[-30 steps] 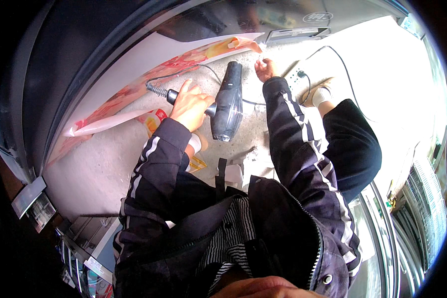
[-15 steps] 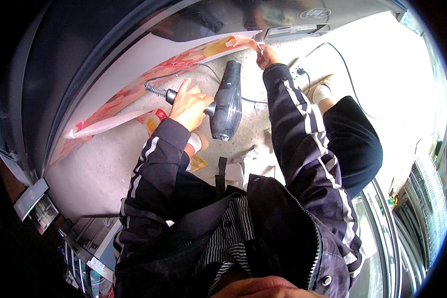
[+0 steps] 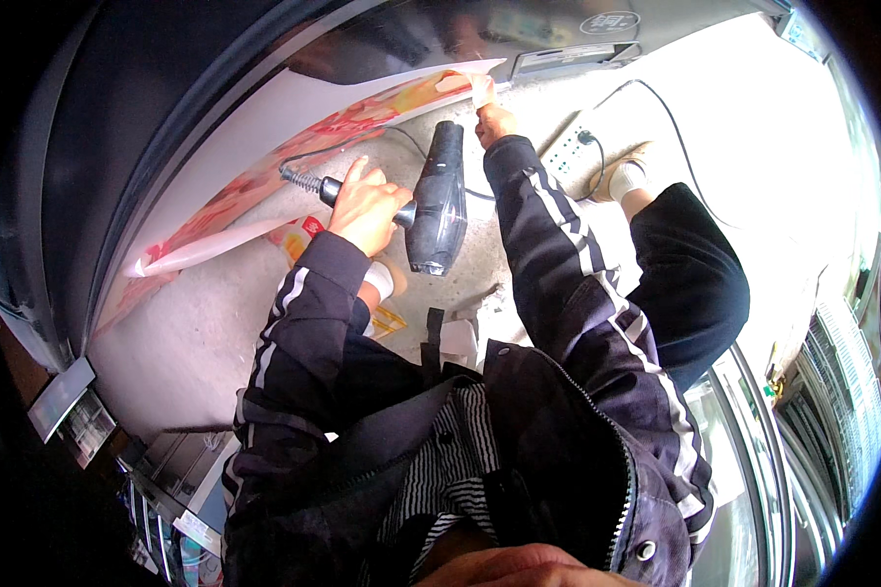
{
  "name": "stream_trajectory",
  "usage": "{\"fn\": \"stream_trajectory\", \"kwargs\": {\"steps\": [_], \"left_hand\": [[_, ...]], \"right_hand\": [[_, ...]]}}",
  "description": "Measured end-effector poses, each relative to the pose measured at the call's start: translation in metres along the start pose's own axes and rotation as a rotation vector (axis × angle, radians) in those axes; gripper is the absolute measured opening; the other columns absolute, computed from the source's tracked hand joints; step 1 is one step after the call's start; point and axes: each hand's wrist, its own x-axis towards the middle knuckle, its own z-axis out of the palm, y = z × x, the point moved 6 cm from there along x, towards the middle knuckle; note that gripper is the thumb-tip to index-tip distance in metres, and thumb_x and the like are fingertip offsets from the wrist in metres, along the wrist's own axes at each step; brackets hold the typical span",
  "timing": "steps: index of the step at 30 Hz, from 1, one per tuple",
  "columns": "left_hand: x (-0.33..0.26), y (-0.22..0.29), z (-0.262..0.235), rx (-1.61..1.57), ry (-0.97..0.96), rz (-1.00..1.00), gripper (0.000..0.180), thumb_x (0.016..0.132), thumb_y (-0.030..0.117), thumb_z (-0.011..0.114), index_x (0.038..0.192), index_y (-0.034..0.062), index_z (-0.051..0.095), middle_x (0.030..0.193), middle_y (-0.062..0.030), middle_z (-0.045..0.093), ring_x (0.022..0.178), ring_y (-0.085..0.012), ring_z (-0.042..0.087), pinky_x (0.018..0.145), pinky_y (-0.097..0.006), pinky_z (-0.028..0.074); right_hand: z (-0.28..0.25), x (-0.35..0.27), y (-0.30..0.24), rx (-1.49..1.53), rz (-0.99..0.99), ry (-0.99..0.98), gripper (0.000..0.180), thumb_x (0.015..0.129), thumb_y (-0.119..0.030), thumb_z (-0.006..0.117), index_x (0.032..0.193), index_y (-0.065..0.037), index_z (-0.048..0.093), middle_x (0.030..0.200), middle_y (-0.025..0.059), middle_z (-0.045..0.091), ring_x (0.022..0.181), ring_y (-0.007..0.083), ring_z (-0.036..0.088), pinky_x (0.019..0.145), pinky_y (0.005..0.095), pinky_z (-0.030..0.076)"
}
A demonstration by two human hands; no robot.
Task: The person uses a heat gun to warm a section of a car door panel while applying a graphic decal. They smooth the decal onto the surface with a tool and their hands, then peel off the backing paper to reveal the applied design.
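Observation:
My left hand (image 3: pixel 367 210) is wrapped round the handle of a black hair dryer (image 3: pixel 439 210), its index finger stretched along toward the panel. The dryer's body lies crosswise to the handle, its narrower end toward the dark panel. Farther off, my right hand (image 3: pixel 496 124) pinches the loose right end of a printed sticker film (image 3: pixel 347 125) in red, orange and yellow. That film runs along the lower part of a glossy dark curved panel (image 3: pixel 392 49), above a white strip. At its left end, a pale flap (image 3: pixel 215 249) curls away from the surface.
A white power strip (image 3: pixel 566 147) with a plugged-in black cord lies on the concrete floor (image 3: pixel 196 362) right of my right hand. My shod foot (image 3: pixel 628 179) stands beside it. White wire racks (image 3: pixel 840 391) are at the right, and a grey box (image 3: pixel 181 465) is at the lower left.
My right hand has moved left and slightly toward me, with the film's end in its fingers. The hair dryer has shifted a little left. More of the power strip shows.

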Motion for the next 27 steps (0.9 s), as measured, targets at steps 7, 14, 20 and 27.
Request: {"fn": "stream_trajectory", "kwargs": {"steps": [7,14,20,27], "left_hand": [[0.020,0.000,0.008,0.017,-0.064,0.040,0.031,0.066,0.012,0.079,0.095,0.0150,0.071,0.087,-0.0009,0.070,0.100,-0.0212,0.059,0.112,-0.049,0.024],[0.015,0.003,0.002,0.043,-0.064,0.053,0.034,0.065,0.014,0.079,0.097,0.0152,0.070,0.089,-0.0013,0.070,0.101,-0.0208,0.059,0.111,-0.048,0.026],[0.016,0.004,0.001,0.036,-0.051,0.055,0.035,0.065,0.013,0.080,0.098,0.0148,0.070,0.090,-0.0033,0.070,0.100,-0.0225,0.059,0.108,-0.048,0.029],[0.011,0.003,0.003,0.032,-0.063,0.057,0.032,0.064,0.013,0.080,0.094,0.0135,0.070,0.088,-0.0036,0.069,0.099,-0.0230,0.059,0.109,-0.047,0.029]], "right_hand": [[-0.010,0.051,0.047,-0.288,-0.062,-0.391,0.019,0.083,-0.021,0.069,0.091,-0.005,0.060,0.073,0.0038,0.055,0.061,0.0160,0.051,0.052,0.0302,0.043],[-0.082,0.046,-0.023,-0.806,-0.454,0.131,0.026,0.079,-0.010,0.067,0.102,-0.001,0.062,0.094,0.0110,0.068,0.083,0.0178,0.064,0.075,0.0291,0.049],[-0.106,0.025,-0.073,-0.319,-0.817,0.287,0.017,0.087,-0.003,0.049,0.096,0.001,0.063,0.095,0.0135,0.070,0.093,0.0245,0.066,0.088,0.0340,0.048],[-0.069,-0.048,-0.126,0.077,-0.708,-0.043,0.018,0.091,-0.020,0.059,0.095,-0.004,0.065,0.090,0.0046,0.067,0.080,0.0124,0.061,0.070,0.0232,0.047]]}}
